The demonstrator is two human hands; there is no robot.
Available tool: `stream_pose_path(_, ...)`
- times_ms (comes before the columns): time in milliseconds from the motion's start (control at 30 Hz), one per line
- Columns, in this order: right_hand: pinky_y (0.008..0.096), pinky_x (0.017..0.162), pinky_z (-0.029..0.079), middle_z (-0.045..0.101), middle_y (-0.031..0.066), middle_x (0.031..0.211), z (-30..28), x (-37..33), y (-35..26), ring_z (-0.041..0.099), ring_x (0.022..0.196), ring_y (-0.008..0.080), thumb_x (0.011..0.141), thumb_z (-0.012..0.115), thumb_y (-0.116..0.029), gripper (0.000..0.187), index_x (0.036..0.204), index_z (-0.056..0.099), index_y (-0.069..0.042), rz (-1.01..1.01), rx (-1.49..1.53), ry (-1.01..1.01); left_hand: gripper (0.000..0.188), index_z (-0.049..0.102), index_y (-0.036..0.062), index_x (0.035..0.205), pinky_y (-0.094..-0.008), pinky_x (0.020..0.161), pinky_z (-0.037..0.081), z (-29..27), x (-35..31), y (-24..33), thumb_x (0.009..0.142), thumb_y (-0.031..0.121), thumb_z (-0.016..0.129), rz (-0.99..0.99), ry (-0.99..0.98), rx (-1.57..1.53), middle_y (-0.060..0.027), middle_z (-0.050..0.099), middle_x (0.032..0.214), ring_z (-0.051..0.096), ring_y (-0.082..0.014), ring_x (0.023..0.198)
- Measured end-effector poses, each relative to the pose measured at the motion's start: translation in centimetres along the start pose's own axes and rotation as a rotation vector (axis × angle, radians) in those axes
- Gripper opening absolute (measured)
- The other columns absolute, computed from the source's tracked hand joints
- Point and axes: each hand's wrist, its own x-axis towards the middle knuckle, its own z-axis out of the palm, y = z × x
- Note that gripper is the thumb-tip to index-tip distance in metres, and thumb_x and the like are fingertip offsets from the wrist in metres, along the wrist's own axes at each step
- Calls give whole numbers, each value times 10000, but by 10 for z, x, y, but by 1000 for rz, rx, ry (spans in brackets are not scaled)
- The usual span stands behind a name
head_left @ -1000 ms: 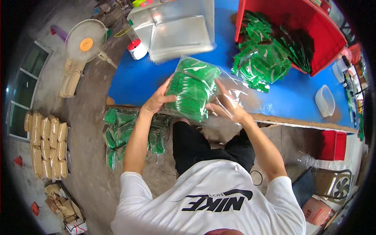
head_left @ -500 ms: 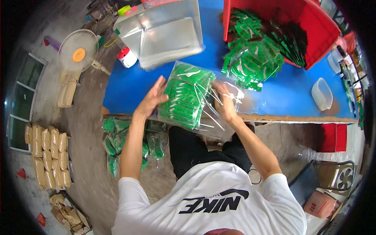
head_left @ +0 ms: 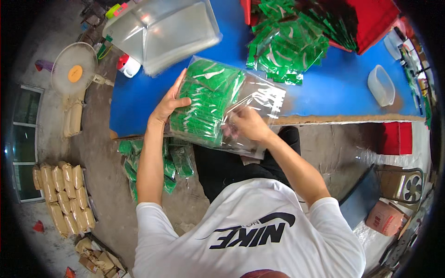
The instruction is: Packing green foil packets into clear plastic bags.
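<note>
A clear plastic bag (head_left: 254, 86) filled with stacked green packets (head_left: 204, 104) is held over the near edge of the blue table. My left hand (head_left: 167, 104) grips its left side, thumb on top of the packets and fingers along the edge. On the bag's loose, unfilled right part, my right hand (head_left: 249, 124) is closed, fingers curled in toward the stack. Its fingertips are blurred, and glare on the film partly hides them. Thin white lines, strips or reflections, run across the film by that hand.
A heap of green packets (head_left: 289, 44) spills from a red bin (head_left: 378, 21). Flat clear bags (head_left: 178, 34) lie at the far left, by a white and red container (head_left: 128, 66). A clear tub (head_left: 381, 85) stands right. Filled green bags (head_left: 181, 160) lie on the floor.
My right hand has gone from spread fingers on the bag's right side to curled fingers nearer the packets. The bag's loose part has spread flatter. My view has shifted slightly.
</note>
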Motion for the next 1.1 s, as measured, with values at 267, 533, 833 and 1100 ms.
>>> stream_pose_path(267,386,648,508,668,151,786,-34,24,7,662,705,213,942,589,-155,256,1068,602,67,-366,-541,479,1280,121,22,1584,-318,1207,96,16,8,21,596,196,915,-62,-68,-69,-128,203,1626,183,-221,1498)
stream_pose_path(533,268,493,548,642,108,736,-13,-21,-32,659,591,153,965,668,-293,426,1078,486,76,-38,63,313,1086,162,19,1574,-359,1203,188,17,45,41,761,249,845,-7,-243,295,-174,221,1621,228,-243,1490)
stream_pose_path(833,287,588,520,653,66,798,-9,-9,8,634,669,106,986,631,-216,226,1009,572,1,-307,129,67,864,284,138,1561,-426,1169,311,68,42,56,884,469,708,56,52,1005,-237,205,1611,214,-365,1493)
stream_pose_path(1100,497,962,447,487,261,1299,-15,-5,24,520,1133,444,846,686,-39,493,1290,474,-13,-970,-889,757,857,357,64,1518,-428,1156,341,74,24,32,874,515,698,133,88,786,-247,288,1574,301,-371,1458)
